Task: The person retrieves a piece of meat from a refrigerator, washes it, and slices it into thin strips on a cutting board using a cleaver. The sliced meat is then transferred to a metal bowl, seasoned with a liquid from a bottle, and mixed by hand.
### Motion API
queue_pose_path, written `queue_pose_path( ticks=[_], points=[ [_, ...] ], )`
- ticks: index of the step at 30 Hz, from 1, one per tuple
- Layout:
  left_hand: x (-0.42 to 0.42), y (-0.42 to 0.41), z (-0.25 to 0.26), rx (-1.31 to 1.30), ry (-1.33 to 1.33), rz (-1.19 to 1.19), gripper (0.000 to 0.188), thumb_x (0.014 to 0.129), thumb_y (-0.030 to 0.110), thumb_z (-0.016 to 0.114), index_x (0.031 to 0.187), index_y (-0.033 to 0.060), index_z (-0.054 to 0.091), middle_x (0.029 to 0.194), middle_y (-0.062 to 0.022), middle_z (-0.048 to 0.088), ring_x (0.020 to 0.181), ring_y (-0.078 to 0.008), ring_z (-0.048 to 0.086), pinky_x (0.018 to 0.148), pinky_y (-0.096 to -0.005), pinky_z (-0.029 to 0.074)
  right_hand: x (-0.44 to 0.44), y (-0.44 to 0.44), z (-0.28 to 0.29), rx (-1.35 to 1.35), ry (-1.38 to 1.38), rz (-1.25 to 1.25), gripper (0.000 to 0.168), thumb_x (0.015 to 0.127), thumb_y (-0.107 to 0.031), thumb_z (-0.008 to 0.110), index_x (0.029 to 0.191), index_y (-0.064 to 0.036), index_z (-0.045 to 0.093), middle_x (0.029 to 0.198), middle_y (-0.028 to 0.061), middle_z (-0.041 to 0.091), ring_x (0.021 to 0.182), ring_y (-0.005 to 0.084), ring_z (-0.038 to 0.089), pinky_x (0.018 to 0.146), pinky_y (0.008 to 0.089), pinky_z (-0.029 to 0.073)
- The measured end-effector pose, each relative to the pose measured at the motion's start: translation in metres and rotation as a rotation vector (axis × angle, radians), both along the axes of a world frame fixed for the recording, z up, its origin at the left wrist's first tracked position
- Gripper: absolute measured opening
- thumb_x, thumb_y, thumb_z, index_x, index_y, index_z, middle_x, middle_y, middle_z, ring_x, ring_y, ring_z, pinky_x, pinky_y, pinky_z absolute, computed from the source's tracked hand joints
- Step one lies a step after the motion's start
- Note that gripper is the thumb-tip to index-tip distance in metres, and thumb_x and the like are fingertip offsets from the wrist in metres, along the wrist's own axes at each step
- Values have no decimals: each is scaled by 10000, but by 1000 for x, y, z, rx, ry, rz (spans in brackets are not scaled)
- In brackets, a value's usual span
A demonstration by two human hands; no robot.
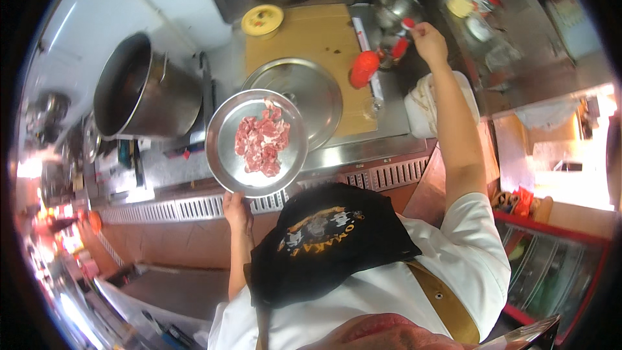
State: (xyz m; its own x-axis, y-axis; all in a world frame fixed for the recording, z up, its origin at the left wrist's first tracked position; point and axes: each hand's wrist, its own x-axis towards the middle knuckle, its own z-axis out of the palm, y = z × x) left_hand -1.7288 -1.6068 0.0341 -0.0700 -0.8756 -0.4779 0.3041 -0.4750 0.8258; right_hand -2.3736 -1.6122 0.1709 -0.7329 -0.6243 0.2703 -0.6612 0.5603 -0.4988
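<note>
My left hand (237, 210) grips the near rim of a round metal plate (221, 158), which holds a pile of raw sliced meat (261, 142). The plate overlaps a round metal lid (318, 99) lying on a cardboard sheet (301, 34). At the upper right my right hand (430, 41) pinches a small red-capped item (408, 23) between its fingers, above the worktop and beside a metal bowl (396, 5). Its exact kind cannot be told. A red container (364, 69) is just left of that hand, near the edge of the cardboard.
A large steel pot (170, 99) stands at the left. A yellow patterned tin (262, 20) sits at the back corner of the cardboard. Under my right forearm is a white plastic tub (420, 114) with cloth-like contents. Jars (460, 5) stand at the upper right. A slotted metal grate (398, 173) runs along the front.
</note>
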Motion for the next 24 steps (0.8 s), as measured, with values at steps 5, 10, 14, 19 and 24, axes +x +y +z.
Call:
queue_pose_path(
  ticks=[5, 10, 14, 19, 24],
  points=[
    [-24, 58, -4, 80, 11, 359, 319, 854, 14, 577, 1170, -1, 614, 1041, -51, 666, 898, -161, 630, 779, -297, 503, -85, -70, -99, 287, -520, 144, 504, 858, -501, 689, 584, -92, 578, 602, 41, 580, 485, 112, 510, 416, 287, 328],
    [-55, 122, -17, 105, -156, 728, 315, 881, 31, 559, 1184, 35, 646, 1034, -31, 697, 896, -149, 673, 748, -297, 560, -141, -77, -238, 36, -470, -6, 310, 927, -333, 669, 996, -41, 750, 913, 83, 737, 738, 188, 647, 623, 370, 532],
    [-52, 152, -85, 107, -128, 969, 218, 879, 34, 580, 1083, 55, 653, 1036, -40, 688, 932, -163, 658, 798, -329, 546, -168, -134, -271, 66, -508, -86, 329, 940, -345, 631, 1067, -59, 731, 960, 84, 738, 774, 216, 663, 664, 371, 554],
    [-25, 182, -155, 213, -360, 1364, 161, 869, 101, 624, 1021, 56, 599, 932, -48, 655, 746, -153, 636, 635, -284, 549, -159, -188, -266, -115, -300, 40, 318, 945, -309, 618, 1068, -34, 723, 968, 102, 729, 806, 220, 661, 688, 370, 552],
    [62, 259, -202, 132, -102, 1751, 220, 841, 60, 574, 1055, 20, 595, 951, -92, 655, 768, -191, 661, 611, -305, 554, -69, -163, -122, -471, -87, 231, 308, 950, -272, 605, 1070, -10, 715, 976, 120, 720, 837, 224, 660, 711, 370, 550]
  ],
)
